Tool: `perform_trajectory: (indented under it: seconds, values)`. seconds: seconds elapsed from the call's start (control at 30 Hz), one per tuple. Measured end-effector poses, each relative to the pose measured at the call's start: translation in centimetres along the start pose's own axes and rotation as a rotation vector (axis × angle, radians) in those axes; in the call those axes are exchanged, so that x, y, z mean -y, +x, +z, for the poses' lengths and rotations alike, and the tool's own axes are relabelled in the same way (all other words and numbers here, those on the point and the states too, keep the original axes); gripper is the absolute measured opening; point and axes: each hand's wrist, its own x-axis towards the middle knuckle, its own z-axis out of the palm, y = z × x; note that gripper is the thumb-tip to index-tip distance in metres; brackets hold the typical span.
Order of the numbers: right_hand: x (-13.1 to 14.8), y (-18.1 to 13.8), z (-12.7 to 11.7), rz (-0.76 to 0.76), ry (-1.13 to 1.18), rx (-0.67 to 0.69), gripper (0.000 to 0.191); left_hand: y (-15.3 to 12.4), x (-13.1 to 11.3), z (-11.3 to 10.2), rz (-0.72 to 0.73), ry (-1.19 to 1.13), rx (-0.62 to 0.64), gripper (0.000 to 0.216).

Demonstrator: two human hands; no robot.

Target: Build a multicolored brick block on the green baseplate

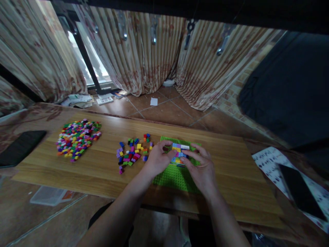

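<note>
A green studded baseplate [176, 178] lies on the wooden table in front of me. Toward its far part sits a low block of joined toy building bricks [177, 150], in light blue, yellow, white, purple and pink. My left hand [158, 158] curls around the left side of this block, thumb and fingertips at its edge. From the right, my right hand [204, 169] bends its fingers over the block, the thumb at its near side. Both hands are closed on the bricks; the fingers partly hide them.
Left of the baseplate, loose bricks [133, 149] are scattered; farther left is a big mixed brick pile [77, 139]. A dark tablet-like object [22, 147] lies at far left. On the right, a black phone-like object [300, 190] rests on a printed sheet [269, 157].
</note>
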Motion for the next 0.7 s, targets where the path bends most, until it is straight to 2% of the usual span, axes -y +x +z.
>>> perform_trajectory:
  seconds: [0.23, 0.47, 0.7]
  values:
    - [0.5, 0.0, -0.5, 0.016, 0.023, 0.006, 0.022, 0.0, -0.2, -0.1, -0.018, -0.065, 0.026, 0.031]
    - [0.9, 0.1, -1.4, 0.054, -0.013, -0.020, 0.013, 0.0, -0.5, 0.1, -0.044, -0.098, 0.027, 0.030]
    - [1.0, -0.2, -0.6, 0.013, -0.039, 0.024, 0.012, 0.0, -0.8, 0.2, -0.062, -0.136, 0.035, 0.028]
